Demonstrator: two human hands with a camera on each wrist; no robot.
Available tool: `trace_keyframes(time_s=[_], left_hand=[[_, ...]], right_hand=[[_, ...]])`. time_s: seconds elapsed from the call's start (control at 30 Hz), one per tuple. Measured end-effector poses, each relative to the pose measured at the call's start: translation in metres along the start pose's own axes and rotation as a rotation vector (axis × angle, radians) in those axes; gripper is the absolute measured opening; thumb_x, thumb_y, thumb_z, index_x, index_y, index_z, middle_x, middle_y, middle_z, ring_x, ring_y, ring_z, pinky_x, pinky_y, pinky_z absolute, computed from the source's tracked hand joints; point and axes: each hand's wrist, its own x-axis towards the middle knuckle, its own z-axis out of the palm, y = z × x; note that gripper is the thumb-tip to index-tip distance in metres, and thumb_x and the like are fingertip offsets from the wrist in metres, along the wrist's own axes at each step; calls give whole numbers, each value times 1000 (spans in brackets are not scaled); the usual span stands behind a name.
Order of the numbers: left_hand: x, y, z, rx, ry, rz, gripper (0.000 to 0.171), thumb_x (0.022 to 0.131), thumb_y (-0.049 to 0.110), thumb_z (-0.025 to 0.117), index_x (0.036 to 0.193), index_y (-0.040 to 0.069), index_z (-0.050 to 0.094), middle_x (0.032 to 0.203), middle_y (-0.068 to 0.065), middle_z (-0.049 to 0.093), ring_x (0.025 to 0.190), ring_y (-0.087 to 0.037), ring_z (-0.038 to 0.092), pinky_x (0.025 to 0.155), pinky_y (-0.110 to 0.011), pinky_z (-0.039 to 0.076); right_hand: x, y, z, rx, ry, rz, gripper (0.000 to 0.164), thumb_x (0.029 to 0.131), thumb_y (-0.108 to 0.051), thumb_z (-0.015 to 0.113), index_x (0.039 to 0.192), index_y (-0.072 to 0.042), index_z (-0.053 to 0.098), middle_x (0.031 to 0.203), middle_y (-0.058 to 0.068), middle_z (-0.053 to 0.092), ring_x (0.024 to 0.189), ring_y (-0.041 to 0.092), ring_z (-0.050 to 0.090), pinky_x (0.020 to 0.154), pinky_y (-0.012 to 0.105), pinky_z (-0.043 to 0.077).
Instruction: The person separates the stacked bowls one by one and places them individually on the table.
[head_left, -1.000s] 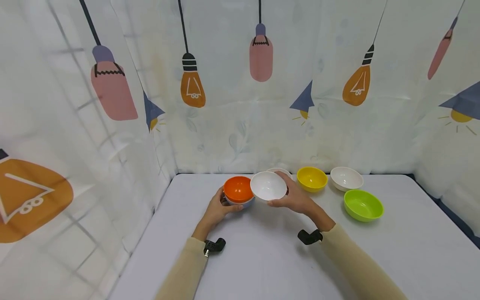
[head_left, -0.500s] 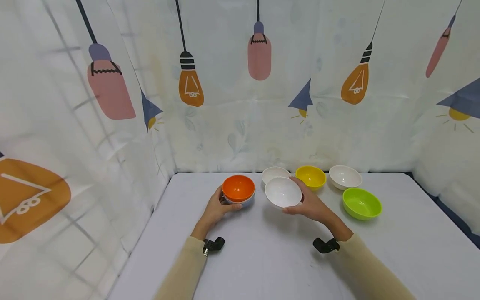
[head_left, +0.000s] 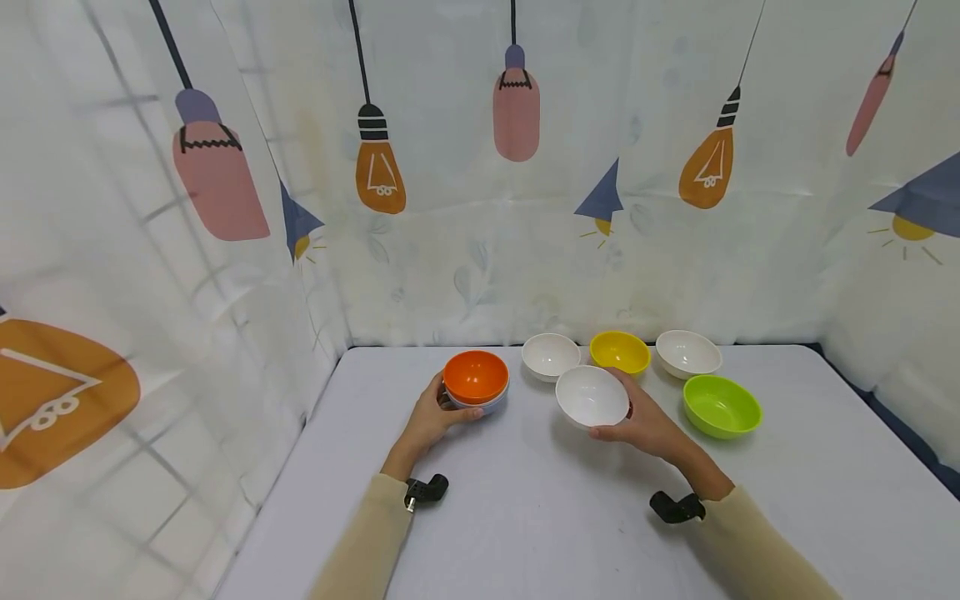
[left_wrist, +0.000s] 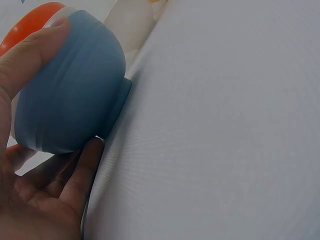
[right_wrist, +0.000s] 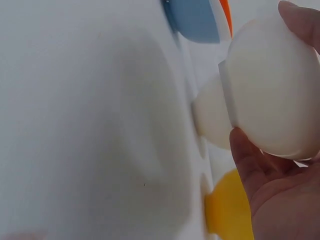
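My left hand (head_left: 435,412) grips a blue bowl (left_wrist: 75,85) standing on the table, thumb on its near side and fingers beneath and behind. An orange bowl (head_left: 476,377) sits nested in it; a whitish band shows between the two in the left wrist view. My right hand (head_left: 645,421) holds a white bowl (head_left: 592,397) by its side, thumb near the rim and fingers around the far side. This bowl is raised off the table and casts a shadow below, as the right wrist view (right_wrist: 275,85) shows.
Along the table's back edge stand a white bowl (head_left: 551,357), a yellow bowl (head_left: 619,352) and another white bowl (head_left: 688,353). A green bowl (head_left: 722,407) is in front of these at the right. The white table (head_left: 525,525) meets a patterned curtain (head_left: 450,250) behind.
My right hand has carried the white bowl to the right and slightly toward me, away from the orange bowl, uncovering the white bowl behind. The left hand has kept its grip in place.
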Motion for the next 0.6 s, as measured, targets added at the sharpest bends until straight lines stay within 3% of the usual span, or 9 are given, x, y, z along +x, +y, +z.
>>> trace_keyframes(time_s=[0.23,0.6], left_hand=[[0,0,-1,-9,-9,-4,104,78,21,92,161,12,29,160,-15,44,146,-37,43,122,-56,34],[1,0,0,-1,-2,-2,104,78,20,92,161,13,29,160,-14,44,146,-36,44,122,-55,35]], right_hand=[[-7,16,-9,-40,27,66,117,76,-46,90,162,-16,17,159,16,35,135,39,47,109,59,49],[-17,27,-21,-58,54,112,119,77,-44,89,163,-14,13,162,20,29,137,43,43,110,65,45]])
